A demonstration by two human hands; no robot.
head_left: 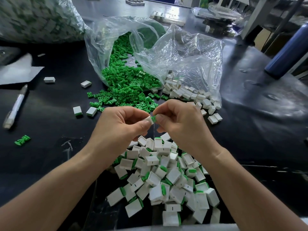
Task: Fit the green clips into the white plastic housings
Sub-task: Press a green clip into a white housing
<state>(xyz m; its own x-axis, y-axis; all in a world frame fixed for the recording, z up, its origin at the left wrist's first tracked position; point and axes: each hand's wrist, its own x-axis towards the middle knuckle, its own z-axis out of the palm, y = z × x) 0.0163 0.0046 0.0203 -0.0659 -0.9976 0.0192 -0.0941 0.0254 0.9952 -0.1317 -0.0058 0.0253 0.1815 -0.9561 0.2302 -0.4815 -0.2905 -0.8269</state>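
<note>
Above a bench [50, 124], the left hand [120, 124] pinches a white housing [148, 120], open end facing right, while the right hand [180, 120] pinches a green clip [154, 117] touching its mouth, apparently ready to press leftward.

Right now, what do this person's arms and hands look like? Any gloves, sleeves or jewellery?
Both are bare. The left hand and right hand wear no gloves, and no rings show on the fingers in view. The left forearm and right forearm carry no sleeve, watch or wristband as far as the picture's edge. The nails that show look short.
</note>
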